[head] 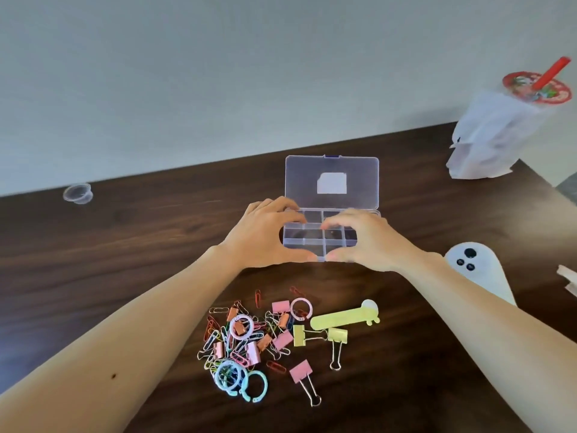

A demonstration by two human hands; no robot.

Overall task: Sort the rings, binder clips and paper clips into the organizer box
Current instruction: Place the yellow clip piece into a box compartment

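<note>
A clear plastic organizer box point(312, 234) lies on the dark wooden table with its lid point(332, 170) standing open behind it. My left hand point(262, 232) grips the box's left end, thumb on the front edge and fingers over the back compartments. From the other side, my right hand point(365, 239) grips the right end the same way. The compartments that show look empty. Nearer to me lies a heap of coloured paper clips point(218, 335), pink and yellow binder clips point(301, 371) and pastel rings point(254, 387).
A yellow clip-like tool point(340, 317) lies right of the heap. A white controller point(477, 273) rests at the right, a bagged drink cup with a red straw point(499, 132) at the back right, a small clear cup point(78, 192) at the back left.
</note>
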